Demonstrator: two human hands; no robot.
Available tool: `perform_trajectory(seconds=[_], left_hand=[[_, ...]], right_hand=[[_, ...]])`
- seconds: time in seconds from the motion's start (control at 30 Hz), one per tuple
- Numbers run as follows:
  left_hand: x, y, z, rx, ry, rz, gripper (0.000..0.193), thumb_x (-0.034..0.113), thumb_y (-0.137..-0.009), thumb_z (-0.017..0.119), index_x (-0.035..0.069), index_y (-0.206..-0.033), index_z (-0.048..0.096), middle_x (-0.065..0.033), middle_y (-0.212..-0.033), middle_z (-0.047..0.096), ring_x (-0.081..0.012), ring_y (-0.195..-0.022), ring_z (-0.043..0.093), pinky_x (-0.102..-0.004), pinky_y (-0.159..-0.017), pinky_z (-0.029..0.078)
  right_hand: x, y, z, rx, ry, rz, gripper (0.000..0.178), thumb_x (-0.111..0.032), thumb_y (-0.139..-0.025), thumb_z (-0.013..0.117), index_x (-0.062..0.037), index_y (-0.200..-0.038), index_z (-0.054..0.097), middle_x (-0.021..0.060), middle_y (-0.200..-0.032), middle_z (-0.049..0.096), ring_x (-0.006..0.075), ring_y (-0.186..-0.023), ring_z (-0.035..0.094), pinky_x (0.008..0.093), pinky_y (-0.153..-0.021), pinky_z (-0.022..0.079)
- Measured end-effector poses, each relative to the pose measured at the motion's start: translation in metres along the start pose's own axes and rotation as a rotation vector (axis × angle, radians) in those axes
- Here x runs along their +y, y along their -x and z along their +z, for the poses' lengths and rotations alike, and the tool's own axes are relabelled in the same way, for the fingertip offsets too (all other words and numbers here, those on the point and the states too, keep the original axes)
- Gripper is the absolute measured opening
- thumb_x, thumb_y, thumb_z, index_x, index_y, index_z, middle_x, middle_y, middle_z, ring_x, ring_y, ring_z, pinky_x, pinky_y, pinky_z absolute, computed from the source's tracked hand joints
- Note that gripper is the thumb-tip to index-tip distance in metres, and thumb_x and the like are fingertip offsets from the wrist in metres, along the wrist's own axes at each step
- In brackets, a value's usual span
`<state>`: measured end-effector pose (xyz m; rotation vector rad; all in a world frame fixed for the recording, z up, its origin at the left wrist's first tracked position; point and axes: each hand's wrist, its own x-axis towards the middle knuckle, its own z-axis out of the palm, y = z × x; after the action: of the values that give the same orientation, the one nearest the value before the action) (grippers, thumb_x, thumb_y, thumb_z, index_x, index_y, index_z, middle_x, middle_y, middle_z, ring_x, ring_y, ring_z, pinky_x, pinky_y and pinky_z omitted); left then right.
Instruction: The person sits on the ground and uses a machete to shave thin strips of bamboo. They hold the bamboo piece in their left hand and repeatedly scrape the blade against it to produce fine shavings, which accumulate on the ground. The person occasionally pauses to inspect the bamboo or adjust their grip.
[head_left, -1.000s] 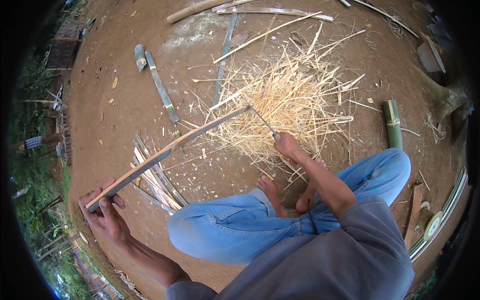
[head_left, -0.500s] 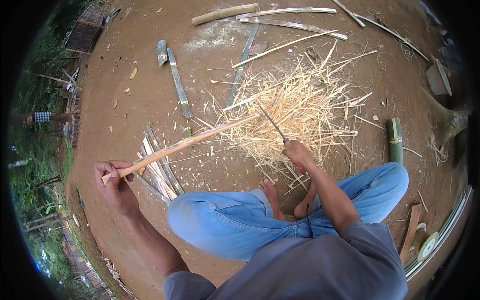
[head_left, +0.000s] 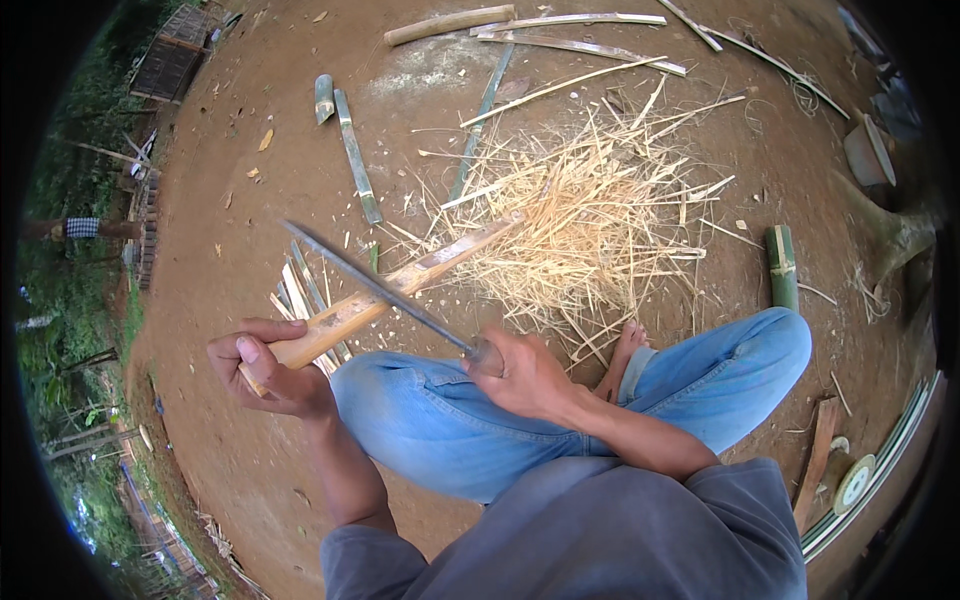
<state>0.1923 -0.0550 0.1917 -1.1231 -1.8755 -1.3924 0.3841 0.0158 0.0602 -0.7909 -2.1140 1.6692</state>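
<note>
My left hand (head_left: 270,368) is closed around the near end of a split bamboo strip (head_left: 350,312), whose far end points up and right over a heap of pale shavings (head_left: 590,215). In my right hand (head_left: 525,372) is the handle of a long narrow knife (head_left: 385,290). Its blade lies slantwise across the top of the strip, tip toward the upper left; I cannot tell whether the edge touches the bamboo. Several split strips (head_left: 303,290) lie on the ground beneath, beside my left knee.
Green bamboo pieces (head_left: 356,160) lie ahead on the brown soil, with a bamboo pole (head_left: 448,26) beyond. A bamboo section (head_left: 782,265) stands by my right knee. Further right are a tilted pot (head_left: 868,152), a wooden board (head_left: 816,460) and a spool (head_left: 855,482).
My right hand has drawn back toward my lap, and the knife has swung left across the bamboo strip. My left hand has shifted slightly right, turning the strip's broad face up.
</note>
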Motion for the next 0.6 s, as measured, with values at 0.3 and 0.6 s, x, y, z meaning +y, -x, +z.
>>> perform_trajectory(seconds=[0.3,0.6], left_hand=[[-0.038,0.039,0.037,0.180,0.122,-0.012,0.025,0.022,-0.090,0.040,0.006,-0.071,0.036,-0.0106,-0.047,0.048,-0.0133,-0.041,0.039,-0.0257,-0.044,0.033],[-0.072,0.054,0.077,0.199,0.013,-0.054,0.025,0.020,-0.089,0.039,0.005,-0.070,0.034,-0.0106,-0.044,0.044,-0.0128,-0.039,0.036,-0.0252,-0.041,0.030]], right_hand=[[0.082,-0.033,-0.009,-0.115,0.022,0.206,0.019,-0.014,-0.080,0.063,-0.0021,-0.095,0.062,0.0205,-0.066,0.063,0.0368,-0.060,0.064,0.0452,-0.058,0.050],[0.116,-0.046,0.000,-0.039,0.082,-0.018,0.023,-0.011,-0.075,0.068,-0.0017,-0.095,0.062,0.0230,-0.069,0.062,0.0371,-0.067,0.066,0.0437,-0.063,0.052]])
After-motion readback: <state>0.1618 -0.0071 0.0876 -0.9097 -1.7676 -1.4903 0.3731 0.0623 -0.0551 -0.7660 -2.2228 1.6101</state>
